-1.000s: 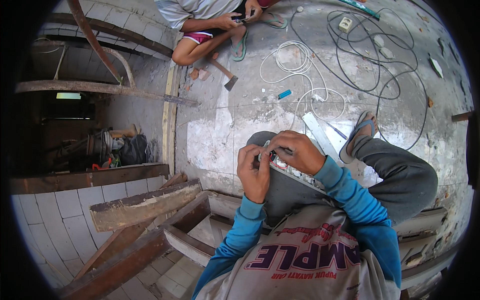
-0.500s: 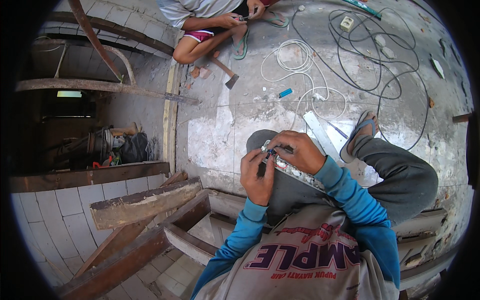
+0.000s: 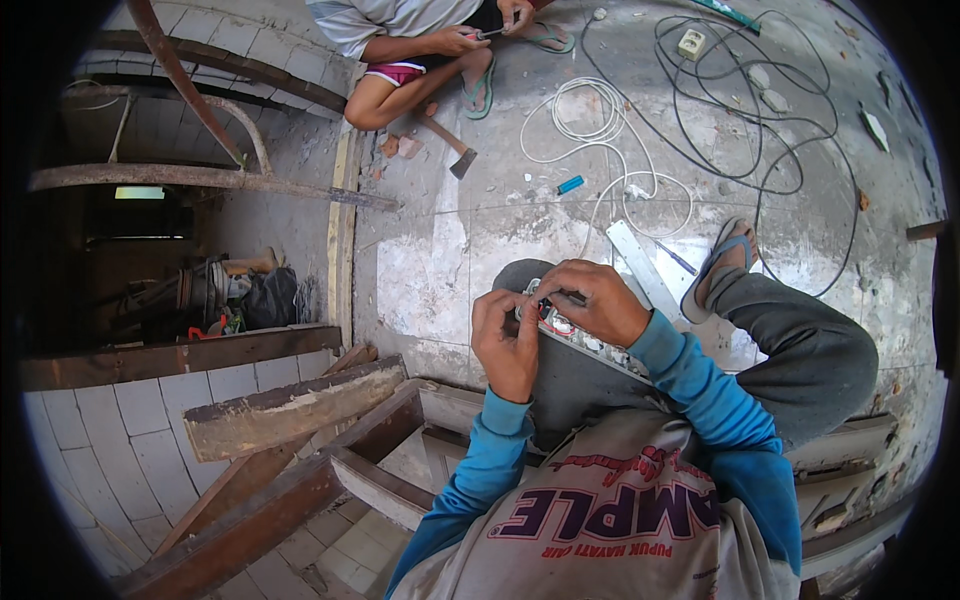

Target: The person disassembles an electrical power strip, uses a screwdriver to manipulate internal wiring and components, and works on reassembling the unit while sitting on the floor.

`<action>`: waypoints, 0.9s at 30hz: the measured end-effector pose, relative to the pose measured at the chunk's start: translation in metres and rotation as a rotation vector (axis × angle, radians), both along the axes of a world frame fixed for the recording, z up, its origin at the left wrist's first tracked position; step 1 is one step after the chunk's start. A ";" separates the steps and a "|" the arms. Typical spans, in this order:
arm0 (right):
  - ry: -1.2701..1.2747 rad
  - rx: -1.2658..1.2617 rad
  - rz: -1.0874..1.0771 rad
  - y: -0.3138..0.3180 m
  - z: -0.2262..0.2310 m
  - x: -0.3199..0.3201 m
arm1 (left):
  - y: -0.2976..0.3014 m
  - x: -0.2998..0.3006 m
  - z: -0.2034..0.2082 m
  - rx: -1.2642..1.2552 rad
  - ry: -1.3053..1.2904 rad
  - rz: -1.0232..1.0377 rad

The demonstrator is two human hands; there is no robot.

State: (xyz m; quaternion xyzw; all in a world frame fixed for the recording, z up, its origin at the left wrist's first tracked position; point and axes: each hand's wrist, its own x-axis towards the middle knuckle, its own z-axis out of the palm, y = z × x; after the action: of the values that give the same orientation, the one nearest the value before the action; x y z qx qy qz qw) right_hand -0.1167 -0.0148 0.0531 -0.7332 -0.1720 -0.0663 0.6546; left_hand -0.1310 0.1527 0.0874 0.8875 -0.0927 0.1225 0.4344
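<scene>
Across my raised leg lies an uncovered power strip (image 3: 602,350), its row of inner parts and some red wire showing. At its far left end, my left hand (image 3: 506,345) is closed in a pinch, thumb against fingers. My right hand (image 3: 597,300) reaches over the strip from the right, its fingertips pinched beside those of the left. What the fingertips hold is small and mostly hidden by them. Beyond my hands, a long white strip cover (image 3: 637,262) rests on the floor, with a screwdriver (image 3: 678,258) beside it.
A coiled white cable (image 3: 622,110), tangled black cable (image 3: 757,140) with a socket (image 3: 691,44), a small blue cylinder (image 3: 570,185) and a hatchet (image 3: 452,143) lie ahead. Another person's hands (image 3: 462,40) hold a thin tool. Wooden frames (image 3: 300,480) stand at my left.
My left hand has shifted slightly left, its fingertips a little higher. The dark blue bit seen between my fingertips before is now mostly hidden. My right hand stays nearly in place.
</scene>
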 end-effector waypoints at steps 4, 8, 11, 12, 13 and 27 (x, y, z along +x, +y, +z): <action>0.001 0.018 -0.007 0.001 0.000 -0.001 | 0.001 -0.002 -0.010 0.085 -0.141 -0.006; -0.004 0.015 -0.015 0.002 0.000 -0.002 | 0.004 -0.004 -0.013 0.076 -0.142 -0.036; -0.005 0.018 -0.020 0.002 0.001 -0.002 | 0.005 -0.006 -0.013 0.018 -0.092 -0.040; -0.007 0.018 -0.021 0.001 0.002 -0.002 | 0.005 -0.007 -0.011 0.002 -0.067 -0.037; 0.009 0.030 -0.022 0.001 0.003 -0.002 | 0.004 -0.007 -0.009 -0.014 -0.041 -0.035; 0.054 0.149 -0.093 0.008 -0.006 -0.005 | -0.004 -0.004 0.012 0.082 0.002 -0.065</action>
State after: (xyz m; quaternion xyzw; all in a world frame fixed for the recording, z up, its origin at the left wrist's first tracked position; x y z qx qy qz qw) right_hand -0.1220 -0.0070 0.0474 -0.6912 -0.1146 -0.0894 0.7079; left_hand -0.1348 0.1484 0.0992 0.9012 -0.1262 0.1037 0.4014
